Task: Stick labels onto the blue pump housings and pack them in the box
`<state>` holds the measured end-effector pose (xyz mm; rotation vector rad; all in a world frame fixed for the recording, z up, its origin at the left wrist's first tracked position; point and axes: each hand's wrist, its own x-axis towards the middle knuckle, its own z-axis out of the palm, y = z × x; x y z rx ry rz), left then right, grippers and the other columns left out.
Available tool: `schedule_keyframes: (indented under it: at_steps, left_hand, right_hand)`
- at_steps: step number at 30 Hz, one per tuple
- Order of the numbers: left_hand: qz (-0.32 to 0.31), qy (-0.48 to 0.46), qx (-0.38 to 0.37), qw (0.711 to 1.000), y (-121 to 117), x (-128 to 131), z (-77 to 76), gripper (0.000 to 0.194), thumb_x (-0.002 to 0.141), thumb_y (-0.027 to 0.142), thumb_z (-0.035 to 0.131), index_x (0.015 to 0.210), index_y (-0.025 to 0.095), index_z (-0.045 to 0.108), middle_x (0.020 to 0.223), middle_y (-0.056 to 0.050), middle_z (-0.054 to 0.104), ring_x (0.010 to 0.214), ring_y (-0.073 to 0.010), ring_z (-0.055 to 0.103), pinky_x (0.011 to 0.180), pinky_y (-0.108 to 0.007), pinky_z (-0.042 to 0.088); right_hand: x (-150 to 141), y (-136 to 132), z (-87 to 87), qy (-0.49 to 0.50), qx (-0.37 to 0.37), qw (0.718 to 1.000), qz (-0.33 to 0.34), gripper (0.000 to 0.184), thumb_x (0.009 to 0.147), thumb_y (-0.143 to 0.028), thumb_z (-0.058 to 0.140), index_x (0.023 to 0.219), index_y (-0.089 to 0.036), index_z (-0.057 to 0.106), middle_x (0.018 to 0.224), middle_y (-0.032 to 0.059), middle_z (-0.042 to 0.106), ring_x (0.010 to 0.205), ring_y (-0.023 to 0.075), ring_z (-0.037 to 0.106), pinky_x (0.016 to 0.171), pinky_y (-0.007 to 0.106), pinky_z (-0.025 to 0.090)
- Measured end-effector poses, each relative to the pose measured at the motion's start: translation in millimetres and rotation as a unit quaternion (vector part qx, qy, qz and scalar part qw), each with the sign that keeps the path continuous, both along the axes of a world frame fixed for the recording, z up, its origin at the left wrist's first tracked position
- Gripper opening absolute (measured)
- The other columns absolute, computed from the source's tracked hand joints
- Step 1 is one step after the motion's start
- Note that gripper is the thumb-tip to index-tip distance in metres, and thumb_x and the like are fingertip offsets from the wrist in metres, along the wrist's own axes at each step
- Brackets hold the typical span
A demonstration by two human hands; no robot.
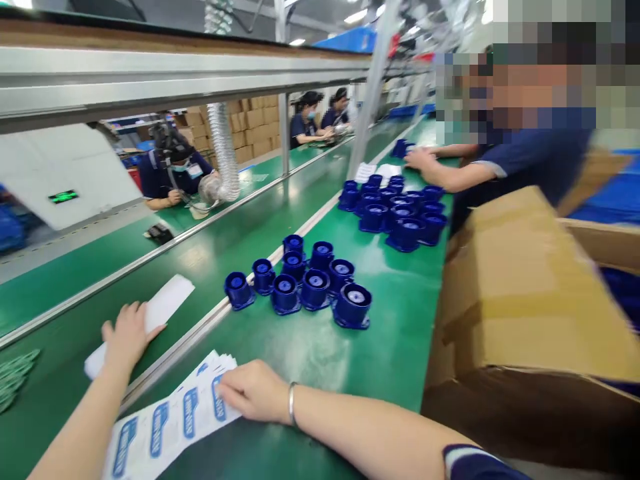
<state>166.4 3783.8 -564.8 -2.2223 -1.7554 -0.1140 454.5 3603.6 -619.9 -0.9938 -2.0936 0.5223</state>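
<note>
My left hand (129,333) grips a long white paper strip (170,300), possibly a stack, on the green surface beyond the metal rail. Thumb and fingers lie on either side of it. My right hand (257,392), with a silver bangle at the wrist, pinches the upper right end of a printed sheet (157,430) with blue label blocks. Fanned paper edges show behind that sheet, so several may lie together. Past my hands stands a group of dark blue round plastic parts with flanged bases (315,289), touching neither hand.
More blue parts (400,217) crowd the bench farther off, near a co-worker's hands (425,163). An open cardboard box (545,293) stands at the right edge. Green cord-like material (17,379) lies far left. A metal rail (200,331) divides the green bench.
</note>
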Motion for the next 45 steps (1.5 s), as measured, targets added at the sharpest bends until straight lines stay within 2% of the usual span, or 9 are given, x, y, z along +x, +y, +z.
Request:
schedule_keyframes:
  at_steps: [4, 9, 11, 16, 20, 24, 29, 40, 45]
  left_hand:
    - [0.018, -0.026, 0.034, 0.999, -28, -8, 8.7, 0.059, 0.101, 0.045, 0.038, 0.150, 0.012, 0.038, 0.160, -0.023, 0.032, 0.152, -0.0364, 0.022, 0.119, -0.066, 0.015]
    - [0.081, -0.128, 0.092, 0.984, -99, -59, 35.3, 0.064, 0.103, 0.052, 0.027, 0.151, 0.012, 0.034, 0.157, -0.023, 0.034, 0.147, -0.0357, 0.031, 0.118, -0.058, 0.030]
    - [0.103, -0.172, 0.101, 0.974, -139, -81, 35.6, 0.064, 0.104, 0.052, 0.020, 0.150, 0.010, 0.035, 0.151, -0.023, 0.040, 0.145, -0.0342, 0.035, 0.118, -0.055, 0.034]
    - [0.117, -0.230, 0.044, 0.965, -243, -109, -5.6, 0.066, 0.102, 0.055, 0.021, 0.150, 0.011, 0.033, 0.147, -0.025, 0.045, 0.141, -0.0356, 0.043, 0.115, -0.059, 0.038]
    - [0.065, -0.226, -0.050, 0.971, -299, -88, -32.5, 0.088, 0.087, 0.065, 0.059, 0.155, 0.020, 0.028, 0.161, -0.019, 0.030, 0.149, -0.0377, 0.031, 0.120, -0.058, 0.032]
    - [0.072, -0.207, -0.084, 0.972, -312, -57, -32.2, 0.099, 0.084, 0.063, 0.067, 0.160, 0.026, 0.014, 0.168, -0.017, 0.015, 0.153, -0.0369, 0.023, 0.121, -0.058, 0.030]
    - [0.104, -0.214, -0.051, 0.970, -310, -40, -35.0, 0.094, 0.089, 0.061, 0.061, 0.160, 0.025, 0.009, 0.166, -0.019, 0.020, 0.151, -0.0358, 0.028, 0.118, -0.055, 0.037]
    - [0.151, -0.204, -0.012, 0.967, -308, -27, -41.9, 0.080, 0.093, 0.061, 0.052, 0.154, 0.015, 0.028, 0.155, -0.022, 0.040, 0.139, -0.0406, 0.046, 0.107, -0.057, 0.048]
    - [0.146, -0.204, -0.034, 0.967, -307, -33, -39.1, 0.103, 0.079, 0.071, 0.066, 0.156, 0.017, 0.024, 0.160, -0.021, 0.034, 0.140, -0.0418, 0.044, 0.110, -0.057, 0.044]
  right_hand:
    - [2, -6, -4.0, 0.058, -0.019, 0.998, 0.014, 0.040, 0.105, -0.030, 0.040, 0.068, -0.021, 0.052, 0.063, 0.0001, 0.060, 0.059, 0.0132, 0.056, 0.059, 0.026, 0.037]
    - [4, -11, -5.1, 0.102, -0.032, 0.994, 0.006, 0.042, 0.107, -0.034, 0.037, 0.069, -0.021, 0.052, 0.063, -0.0002, 0.058, 0.057, 0.0138, 0.055, 0.059, 0.027, 0.038]
    - [5, -11, -4.1, 0.118, -0.033, 0.992, -0.018, 0.039, 0.107, -0.034, 0.036, 0.076, -0.021, 0.056, 0.069, 0.0012, 0.061, 0.063, 0.0154, 0.058, 0.062, 0.028, 0.042]
    - [8, -4, -7.9, 0.134, -0.031, 0.988, -0.070, 0.026, 0.107, -0.034, 0.037, 0.103, -0.020, 0.059, 0.101, 0.0089, 0.065, 0.098, 0.0229, 0.061, 0.089, 0.037, 0.049]
    - [10, 1, -20.9, 0.097, -0.036, 0.990, -0.100, 0.029, 0.103, -0.037, 0.043, 0.118, -0.017, 0.056, 0.118, 0.0160, 0.061, 0.116, 0.0314, 0.054, 0.105, 0.053, 0.043]
    - [11, -1, -33.1, 0.041, -0.046, 0.993, -0.096, 0.039, 0.102, -0.042, 0.043, 0.126, -0.014, 0.054, 0.128, 0.0198, 0.058, 0.125, 0.0349, 0.052, 0.109, 0.058, 0.040]
    - [10, -5, -37.9, -0.020, -0.039, 0.997, -0.068, 0.044, 0.102, -0.043, 0.043, 0.132, -0.013, 0.054, 0.140, 0.0211, 0.054, 0.139, 0.0354, 0.043, 0.115, 0.057, 0.038]
    - [4, -17, -29.0, -0.123, 0.010, 0.991, -0.052, 0.050, 0.101, -0.042, 0.047, 0.141, -0.011, 0.048, 0.149, 0.0215, 0.045, 0.143, 0.0370, 0.038, 0.119, 0.057, 0.034]
    - [8, -18, -33.7, -0.132, 0.031, 0.991, -0.008, 0.060, 0.095, -0.051, 0.059, 0.143, -0.017, 0.046, 0.151, 0.0180, 0.046, 0.145, 0.0387, 0.035, 0.120, 0.060, 0.031]
